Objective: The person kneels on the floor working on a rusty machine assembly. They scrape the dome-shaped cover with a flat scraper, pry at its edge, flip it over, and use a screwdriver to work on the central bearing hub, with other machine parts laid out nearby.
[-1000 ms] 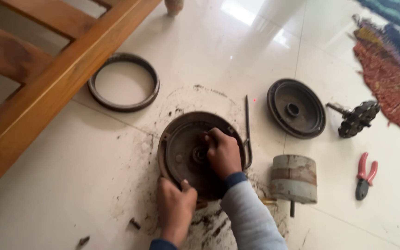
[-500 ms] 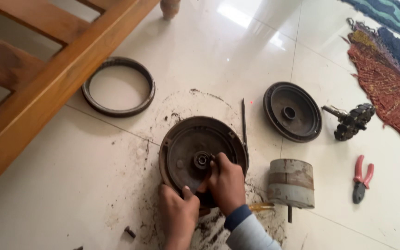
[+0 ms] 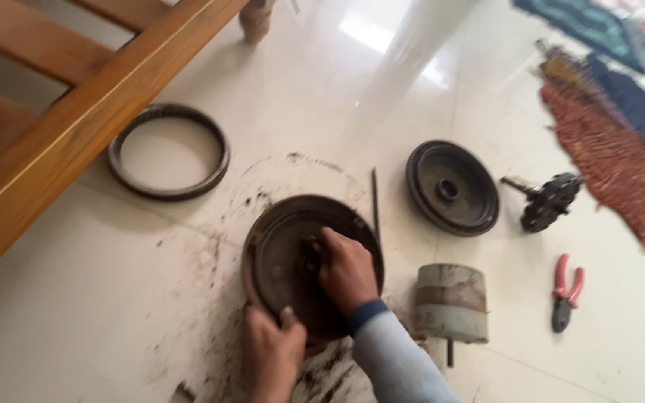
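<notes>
A dark, greasy round motor cover (image 3: 281,257) lies on the white tiled floor in the middle of the view. My right hand (image 3: 346,270), in a blue-grey sleeve, rests inside the cover with its fingers curled at the central hub. My left hand (image 3: 272,352) grips the cover's near rim with the thumb on top. Whether the right fingers hold a small part at the hub is hidden.
A second round cover (image 3: 452,186) lies to the right, with a shaft-and-gear part (image 3: 546,200) beyond it. A cylindrical rotor (image 3: 451,302) stands beside my right arm. Red-handled pliers (image 3: 565,291), a dark ring (image 3: 169,151), a thin rod (image 3: 375,201), a wooden frame (image 3: 54,142), a patterned rug (image 3: 621,149), grime on the floor.
My right hand has shifted slightly around the hub inside the cover. My left hand stays on the near rim. The camera view has drifted a little.
</notes>
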